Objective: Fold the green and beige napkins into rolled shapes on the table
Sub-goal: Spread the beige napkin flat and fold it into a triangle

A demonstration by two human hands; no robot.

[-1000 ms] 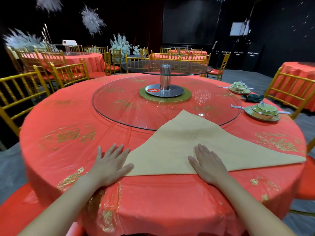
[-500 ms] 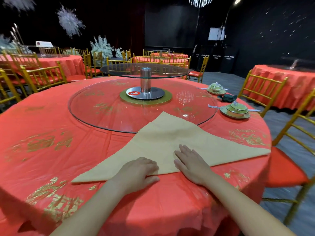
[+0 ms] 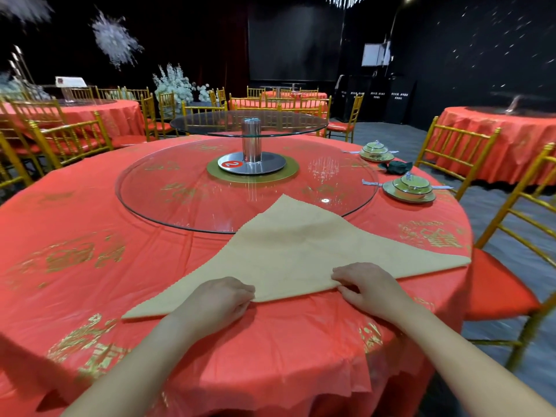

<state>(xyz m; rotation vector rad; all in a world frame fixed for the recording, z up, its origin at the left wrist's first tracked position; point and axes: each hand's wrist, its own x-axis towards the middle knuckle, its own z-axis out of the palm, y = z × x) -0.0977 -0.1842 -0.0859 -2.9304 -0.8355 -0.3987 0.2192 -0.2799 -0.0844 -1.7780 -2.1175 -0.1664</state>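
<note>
Since the roll likely starts at the long edge, your left hand (image 3: 215,302) and right hand (image 3: 365,285) curl and pinch the beige napkin (image 3: 301,254) there, its tip lapping the turntable (image 3: 180,194). The green napkin (image 3: 395,167) waits right of the turntable. A second ago both hands lay flat, wider apart.

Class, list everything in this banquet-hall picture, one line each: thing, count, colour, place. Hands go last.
table: one near, red cloth with gold print, foreground
turntable: one, clear glass, table centre
beige napkin: one, beige, triangle at the table's near edge, tip over the turntable
green napkin: one, dark green, bunched between the place settings
place settings: two, green lidded bowls on plates, table's far right
chairs: many, gold with red seats, round the tables
flowers: one cluster, white, back left
left hand: one, pinching the beige napkin's near edge
right hand: one, pinching the same edge, further right
</note>
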